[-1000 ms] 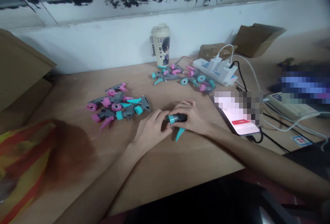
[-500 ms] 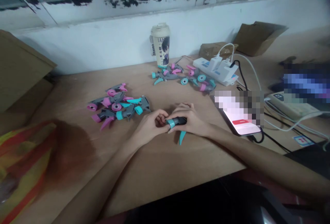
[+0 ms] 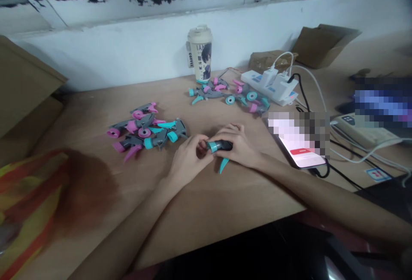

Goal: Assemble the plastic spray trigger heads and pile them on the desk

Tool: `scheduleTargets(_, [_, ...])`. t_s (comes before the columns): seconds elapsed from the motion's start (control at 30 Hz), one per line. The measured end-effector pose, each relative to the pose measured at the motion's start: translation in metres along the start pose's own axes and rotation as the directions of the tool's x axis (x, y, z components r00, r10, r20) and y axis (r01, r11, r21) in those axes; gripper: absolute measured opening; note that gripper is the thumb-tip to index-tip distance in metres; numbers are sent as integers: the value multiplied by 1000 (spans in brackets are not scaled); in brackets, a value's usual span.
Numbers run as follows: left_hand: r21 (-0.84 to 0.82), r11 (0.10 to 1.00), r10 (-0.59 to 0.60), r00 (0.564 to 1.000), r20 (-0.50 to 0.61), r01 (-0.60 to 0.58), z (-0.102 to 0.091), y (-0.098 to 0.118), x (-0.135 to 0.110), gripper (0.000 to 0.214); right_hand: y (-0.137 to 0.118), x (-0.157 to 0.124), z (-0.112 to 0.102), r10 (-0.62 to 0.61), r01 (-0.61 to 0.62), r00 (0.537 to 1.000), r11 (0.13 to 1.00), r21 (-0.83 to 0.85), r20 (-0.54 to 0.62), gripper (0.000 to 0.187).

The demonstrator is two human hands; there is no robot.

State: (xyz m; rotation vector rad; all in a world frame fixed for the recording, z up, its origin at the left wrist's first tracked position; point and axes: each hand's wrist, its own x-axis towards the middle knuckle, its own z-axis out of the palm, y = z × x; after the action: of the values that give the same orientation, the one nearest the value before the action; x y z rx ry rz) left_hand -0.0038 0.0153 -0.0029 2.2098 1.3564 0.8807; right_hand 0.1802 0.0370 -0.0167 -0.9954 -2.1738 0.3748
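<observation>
My right hand (image 3: 240,147) is wrapped round a dark spray trigger head (image 3: 221,147) with a teal collar and a teal lever hanging below it. My left hand (image 3: 188,159) pinches the teal collar end of the same spray trigger head with curled fingers. Both hands rest on the wooden table (image 3: 206,198) near its middle. A pile of grey, pink and teal trigger heads (image 3: 146,130) lies just left of my left hand. A second pile of trigger heads (image 3: 230,93) lies farther back.
A cream coffee cup (image 3: 200,52) stands at the wall. A white power strip (image 3: 273,86) with chargers and cables sits back right, a lit phone (image 3: 302,153) lies right of my hands. Cardboard boxes (image 3: 22,86) stand at left, a red-yellow cloth (image 3: 25,211) at front left.
My hands stayed in place on the trigger head; the teal lever swung slightly and my left fingers shifted on the collar. The camera tilted a little.
</observation>
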Motion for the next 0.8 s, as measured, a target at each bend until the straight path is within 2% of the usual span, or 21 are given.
scheduleTargets(0.13, [-1,999,-55,998,-27,55,1,-1,0,14,-3,0,3,-2,1,1000,999,-32,-15,21])
scheduleTargets(0.27, [-121,989,-79,995,53,85,-2,-5,4,11,-3,-1,5,-3,3,1000,999,-37,-2,23])
scheduleTargets(0.4, [-187,976,-95,990,102,113,-4,-7,6,19,-3,-1,4,6,-6,1000,999,-35,-3,24])
scheduleTargets(0.57, [-203,970,-123,990,62,133,-1,-8,4,19,-3,-1,2,11,-12,1000,1000,-21,-17,26])
scheduleTargets(0.8, [-440,878,-213,977,-5,190,-4,-9,6,22,1,2,-5,72,-65,993,995,70,-99,31])
